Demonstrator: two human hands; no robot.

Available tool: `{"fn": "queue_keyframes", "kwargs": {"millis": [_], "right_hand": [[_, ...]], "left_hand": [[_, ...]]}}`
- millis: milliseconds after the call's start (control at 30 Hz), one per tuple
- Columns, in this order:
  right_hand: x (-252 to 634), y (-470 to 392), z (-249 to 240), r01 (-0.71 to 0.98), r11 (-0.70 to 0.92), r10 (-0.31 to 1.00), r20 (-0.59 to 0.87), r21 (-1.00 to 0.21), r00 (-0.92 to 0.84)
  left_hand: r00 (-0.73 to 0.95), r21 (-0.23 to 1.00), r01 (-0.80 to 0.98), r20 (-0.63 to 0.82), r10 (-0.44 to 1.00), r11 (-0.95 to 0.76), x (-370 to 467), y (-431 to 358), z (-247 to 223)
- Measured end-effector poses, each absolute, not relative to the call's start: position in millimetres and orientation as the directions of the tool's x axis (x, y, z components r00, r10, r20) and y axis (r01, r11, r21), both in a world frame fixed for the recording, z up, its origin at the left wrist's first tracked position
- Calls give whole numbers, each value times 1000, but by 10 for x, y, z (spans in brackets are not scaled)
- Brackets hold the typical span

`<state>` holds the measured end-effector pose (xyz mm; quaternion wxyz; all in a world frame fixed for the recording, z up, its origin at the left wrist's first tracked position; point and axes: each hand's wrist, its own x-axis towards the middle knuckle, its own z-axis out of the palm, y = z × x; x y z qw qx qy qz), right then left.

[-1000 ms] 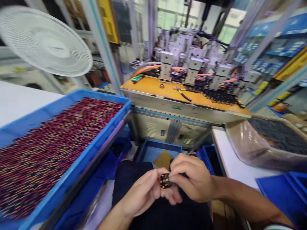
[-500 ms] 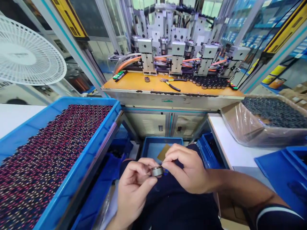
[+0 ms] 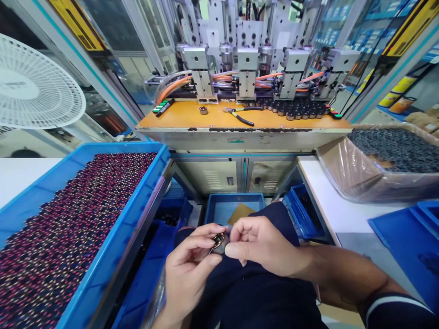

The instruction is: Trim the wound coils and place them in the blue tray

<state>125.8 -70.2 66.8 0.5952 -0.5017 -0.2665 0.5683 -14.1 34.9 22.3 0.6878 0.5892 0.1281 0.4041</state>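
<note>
A small motor stator (image 3: pixel 219 243), a metal ring with copper windings and a dark inside, is held low in front of my body. My left hand (image 3: pixel 194 260) pinches it from the left, fingers on the far rim and thumb below on the near side. On the right, my right hand (image 3: pixel 260 244) has its curled fingers and thumb pressed at the stator's edge. Whether a thin wire lies between those fingertips cannot be made out. A fine wire end sticks out at the stator's left side.
A blue tray (image 3: pixel 161 153) of wound parts stands left. Ahead, an orange-topped machine bench (image 3: pixel 192 122) carries pliers (image 3: pixel 244 119), one loose stator (image 3: pixel 203 110) and several dark parts (image 3: pixel 298 109). A plastic-lined box (image 3: pixel 363 180) sits right; a blue bin (image 3: pixel 211 201) lies below. A white fan (image 3: pixel 37 87) is far left.
The stator has been tilted so its wound open face shows more. My right hand has shifted from above its far rim to its right edge. The view has moved slightly.
</note>
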Motion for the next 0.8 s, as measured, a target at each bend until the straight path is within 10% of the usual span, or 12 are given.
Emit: {"fn": "queue_keyframes", "kwargs": {"millis": [233,333,433,600,800], "right_hand": [[1262,-665,446,-386,46,984,-24,-922,175],[1299,-648,348,245,370,796,442,-896,413],[1374,-622,262,808,379,504,833,-451,229],[1419,-609,158,893,387,467,884,-228,23],[1344,-668,291,847,399,513,851,-350,110]], "left_hand": [[675,905,-423,352,648,-50,-114,411,172],[478,881,-390,443,759,-268,-131,419,197],[382,801,-213,595,707,-559,-181,371,257],[591,713,-59,589,551,-698,-201,268,378],[668,723,-36,531,522,-690,-180,322,422]]}}
